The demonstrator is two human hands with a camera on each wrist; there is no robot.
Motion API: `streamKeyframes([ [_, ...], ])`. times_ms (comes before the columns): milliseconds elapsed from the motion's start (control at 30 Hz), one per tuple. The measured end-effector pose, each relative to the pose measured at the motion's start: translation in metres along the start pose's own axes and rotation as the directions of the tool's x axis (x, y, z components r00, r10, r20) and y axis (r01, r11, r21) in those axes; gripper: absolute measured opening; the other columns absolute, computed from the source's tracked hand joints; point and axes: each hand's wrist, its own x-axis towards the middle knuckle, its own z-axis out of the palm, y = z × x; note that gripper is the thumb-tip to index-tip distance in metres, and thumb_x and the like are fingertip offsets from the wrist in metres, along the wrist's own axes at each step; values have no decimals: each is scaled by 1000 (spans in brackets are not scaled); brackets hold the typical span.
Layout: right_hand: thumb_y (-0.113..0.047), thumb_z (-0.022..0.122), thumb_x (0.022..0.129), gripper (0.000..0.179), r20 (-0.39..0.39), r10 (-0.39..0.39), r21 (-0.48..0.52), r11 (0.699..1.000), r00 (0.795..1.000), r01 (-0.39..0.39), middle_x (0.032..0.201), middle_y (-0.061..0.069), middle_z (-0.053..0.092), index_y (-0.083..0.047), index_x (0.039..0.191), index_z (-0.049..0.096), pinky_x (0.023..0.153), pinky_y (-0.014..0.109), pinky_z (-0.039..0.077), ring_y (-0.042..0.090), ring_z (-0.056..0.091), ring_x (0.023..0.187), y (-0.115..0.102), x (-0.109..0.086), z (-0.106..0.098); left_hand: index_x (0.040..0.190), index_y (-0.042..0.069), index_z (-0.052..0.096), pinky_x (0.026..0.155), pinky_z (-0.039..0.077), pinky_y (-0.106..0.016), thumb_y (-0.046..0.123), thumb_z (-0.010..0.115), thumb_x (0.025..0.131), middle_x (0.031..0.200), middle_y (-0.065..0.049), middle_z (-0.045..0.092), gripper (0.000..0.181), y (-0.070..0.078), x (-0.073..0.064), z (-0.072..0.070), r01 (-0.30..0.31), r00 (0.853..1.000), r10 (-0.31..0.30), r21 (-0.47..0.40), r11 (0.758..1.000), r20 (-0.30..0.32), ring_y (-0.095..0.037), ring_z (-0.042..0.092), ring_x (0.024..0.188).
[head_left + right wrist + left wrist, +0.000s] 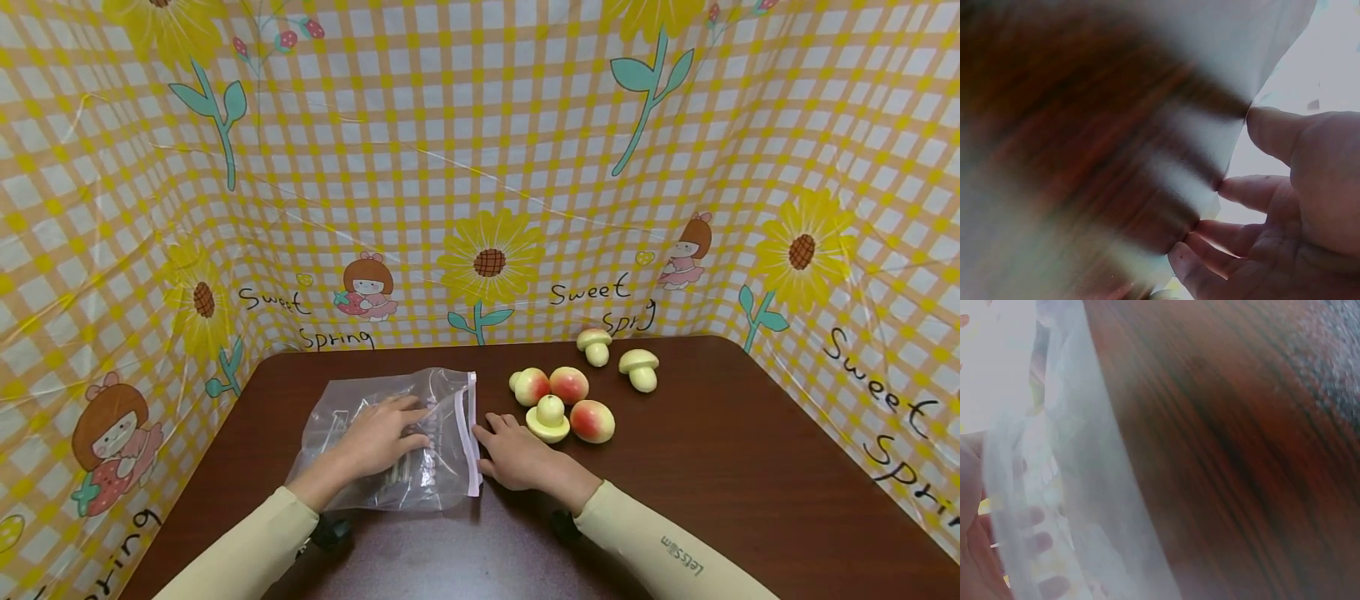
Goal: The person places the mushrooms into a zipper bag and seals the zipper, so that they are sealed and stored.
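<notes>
A clear plastic zip bag (330,425) lies flat on the brown table, its pale lilac zip strip (467,442) toward the right. My left hand (378,437) rests on top of the bag with fingers loosely spread. Just right of the zip strip, my right hand (517,454) touches the tabletop with its fingertips, near the bag's mouth. The right wrist view shows those fingers (1247,192) meeting the table, with nothing gripped. In the left wrist view, hazy bag plastic (1097,475) hides part of the left fingers.
Several toy mushrooms, some with red-and-cream caps (592,422), cluster beyond my right hand; an upturned one (548,421) is closest. A cream mushroom (640,369) and another (596,346) lie farther back. Checked cloth (480,183) walls the table (735,467) at the back and sides.
</notes>
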Motion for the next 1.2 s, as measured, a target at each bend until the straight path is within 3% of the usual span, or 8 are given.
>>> streamKeyframes([
  [367, -31, 64, 98, 53, -7, 3, -5, 1000, 1000, -3, 145, 29, 48, -2, 141, 55, 104, 54, 46, 45, 46, 133, -1, 1, -1, 132, 18, 69, 105, 44, -60, 37, 68, 96, 145, -13, 58, 41, 0, -2, -12, -1, 997, 1, 8, 1000, -76, -37, 55, 132],
  [733, -31, 65, 98, 53, 11, 8, -8, 1000, 1000, -7, 146, 27, 48, -3, 142, 56, 105, 53, 46, 43, 46, 134, 0, 0, 9, 129, 20, 71, 98, 50, -57, 36, 65, 99, 140, -9, 63, 35, 3, -10, -19, 0, 996, -1, -9, 1000, -93, -33, 60, 127],
  [967, -29, 67, 97, 54, 23, 24, 13, 1000, 999, -25, 147, 27, 48, -3, 142, 55, 106, 53, 45, 43, 45, 136, -1, -1, 2, 133, 24, 68, 93, 52, -58, 40, 60, 101, 140, -5, 63, 37, 3, -9, -29, 28, 995, -26, 19, 999, -99, -31, 59, 130],
  [1200, -26, 70, 94, 55, 21, 39, 40, 998, 999, -40, 146, 28, 49, -2, 140, 56, 109, 51, 44, 44, 46, 136, -1, 0, -2, 139, 28, 63, 96, 49, -61, 39, 59, 102, 144, -3, 60, 40, 1, -10, -33, 35, 995, -38, -30, 999, -94, -31, 57, 131],
])
